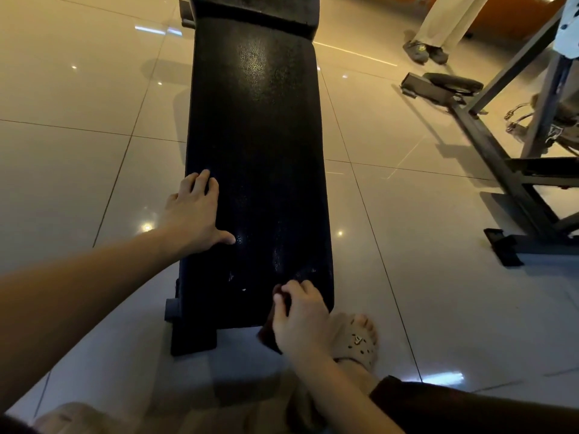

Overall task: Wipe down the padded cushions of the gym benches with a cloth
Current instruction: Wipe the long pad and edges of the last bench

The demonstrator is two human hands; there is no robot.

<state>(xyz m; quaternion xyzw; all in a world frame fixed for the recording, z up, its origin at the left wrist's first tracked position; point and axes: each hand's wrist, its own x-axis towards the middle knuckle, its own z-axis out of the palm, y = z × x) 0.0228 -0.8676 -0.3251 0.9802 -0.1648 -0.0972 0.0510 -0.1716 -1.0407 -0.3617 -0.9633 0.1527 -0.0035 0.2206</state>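
Cushion (pixel 257 136), black and padded, stretches away from both hands: the left hand (pixel 195 211) lies flat on its left edge, fingers spread; the right hand (pixel 299 317) pinches a dark cloth (pixel 267 335) bunched under its fingers at the near right corner.

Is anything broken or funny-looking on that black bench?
A little. The cushion has small pale marks by its near end, just left of the right hand that grips the cloth. They could be nicks or specks of dirt; they are too small to tell. Nothing else stands out.
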